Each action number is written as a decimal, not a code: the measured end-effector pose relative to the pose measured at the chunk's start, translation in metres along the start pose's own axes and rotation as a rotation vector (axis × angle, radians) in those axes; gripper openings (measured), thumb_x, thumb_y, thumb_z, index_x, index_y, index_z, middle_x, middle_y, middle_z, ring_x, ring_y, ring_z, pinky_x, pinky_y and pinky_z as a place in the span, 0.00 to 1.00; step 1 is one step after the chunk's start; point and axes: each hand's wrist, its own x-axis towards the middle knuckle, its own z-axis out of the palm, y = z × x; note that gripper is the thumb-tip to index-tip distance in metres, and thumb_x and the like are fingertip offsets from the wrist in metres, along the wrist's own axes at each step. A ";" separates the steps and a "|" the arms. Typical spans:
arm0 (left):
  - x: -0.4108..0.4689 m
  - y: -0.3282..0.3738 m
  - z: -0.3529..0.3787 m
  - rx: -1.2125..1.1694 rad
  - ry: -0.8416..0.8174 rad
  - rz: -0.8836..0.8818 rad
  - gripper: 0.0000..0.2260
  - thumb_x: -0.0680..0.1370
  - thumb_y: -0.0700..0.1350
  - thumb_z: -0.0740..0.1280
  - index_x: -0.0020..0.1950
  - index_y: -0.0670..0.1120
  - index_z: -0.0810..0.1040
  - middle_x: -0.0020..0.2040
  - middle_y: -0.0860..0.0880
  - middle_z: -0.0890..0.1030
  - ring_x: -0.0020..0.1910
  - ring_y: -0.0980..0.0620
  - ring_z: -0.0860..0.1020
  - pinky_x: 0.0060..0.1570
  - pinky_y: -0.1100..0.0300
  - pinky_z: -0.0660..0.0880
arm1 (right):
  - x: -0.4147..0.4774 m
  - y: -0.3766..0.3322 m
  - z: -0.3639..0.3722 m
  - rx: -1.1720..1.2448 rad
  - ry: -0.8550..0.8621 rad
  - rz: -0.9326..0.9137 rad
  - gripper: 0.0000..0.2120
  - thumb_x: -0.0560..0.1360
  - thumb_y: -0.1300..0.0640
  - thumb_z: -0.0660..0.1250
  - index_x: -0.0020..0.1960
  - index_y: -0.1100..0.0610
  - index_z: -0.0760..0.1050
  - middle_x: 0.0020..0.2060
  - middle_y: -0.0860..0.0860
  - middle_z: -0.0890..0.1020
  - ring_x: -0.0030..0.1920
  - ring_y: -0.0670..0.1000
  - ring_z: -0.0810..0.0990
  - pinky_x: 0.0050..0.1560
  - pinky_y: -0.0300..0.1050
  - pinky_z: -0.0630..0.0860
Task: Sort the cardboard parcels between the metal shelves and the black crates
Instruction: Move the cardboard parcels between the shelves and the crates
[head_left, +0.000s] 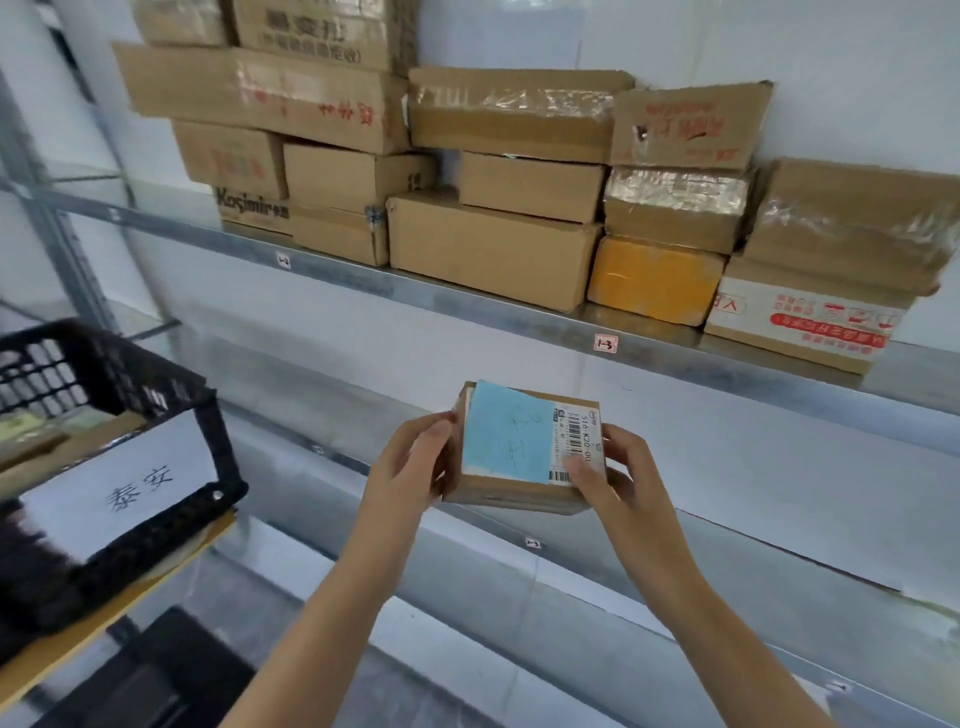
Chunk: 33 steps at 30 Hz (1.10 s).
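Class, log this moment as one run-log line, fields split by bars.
left hand: grips small cardboard parcel | right hand: grips it | parcel: held in air, not yet placed | black crate: at left

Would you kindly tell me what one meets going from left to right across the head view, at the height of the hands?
black crate → left hand → parcel → right hand
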 end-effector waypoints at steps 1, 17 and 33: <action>0.000 0.001 -0.012 -0.016 0.039 -0.008 0.17 0.69 0.65 0.68 0.52 0.58 0.81 0.49 0.50 0.86 0.52 0.49 0.84 0.54 0.52 0.80 | 0.004 0.001 0.013 0.001 -0.039 -0.010 0.19 0.70 0.44 0.69 0.60 0.41 0.70 0.50 0.32 0.80 0.52 0.35 0.80 0.44 0.31 0.79; -0.015 0.037 -0.280 -0.245 0.574 0.021 0.22 0.71 0.50 0.76 0.62 0.63 0.75 0.47 0.47 0.87 0.47 0.44 0.86 0.41 0.51 0.83 | 0.042 -0.024 0.320 0.270 -0.735 0.506 0.31 0.62 0.43 0.75 0.62 0.55 0.79 0.52 0.56 0.86 0.54 0.56 0.84 0.62 0.56 0.78; -0.005 0.063 -0.471 0.202 0.721 -0.053 0.07 0.77 0.57 0.68 0.53 0.60 0.80 0.52 0.62 0.82 0.48 0.71 0.78 0.47 0.67 0.72 | 0.064 -0.043 0.537 0.307 -0.875 0.541 0.29 0.63 0.47 0.78 0.62 0.51 0.79 0.53 0.52 0.86 0.52 0.52 0.86 0.51 0.51 0.81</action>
